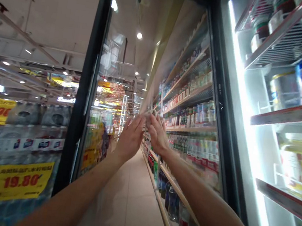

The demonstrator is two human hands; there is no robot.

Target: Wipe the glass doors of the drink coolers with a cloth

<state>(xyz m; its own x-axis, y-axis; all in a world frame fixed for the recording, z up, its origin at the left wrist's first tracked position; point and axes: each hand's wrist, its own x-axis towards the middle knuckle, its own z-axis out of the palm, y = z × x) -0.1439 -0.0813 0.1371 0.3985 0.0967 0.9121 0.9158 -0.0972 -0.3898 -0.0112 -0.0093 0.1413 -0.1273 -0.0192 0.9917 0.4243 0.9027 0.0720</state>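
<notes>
The glass door (145, 71) is reached by the left hand (131, 136) and the right hand (157, 134), fingers open, nothing clasped. Fridge shelves (294, 114) are seen at the right.

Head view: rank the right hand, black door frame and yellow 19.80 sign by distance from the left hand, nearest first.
1. Right hand: just right of the left hand, fingertips nearly meeting.
2. Black door frame: to the left.
3. Yellow 19.80 sign: lower left, beyond the frame.
</notes>
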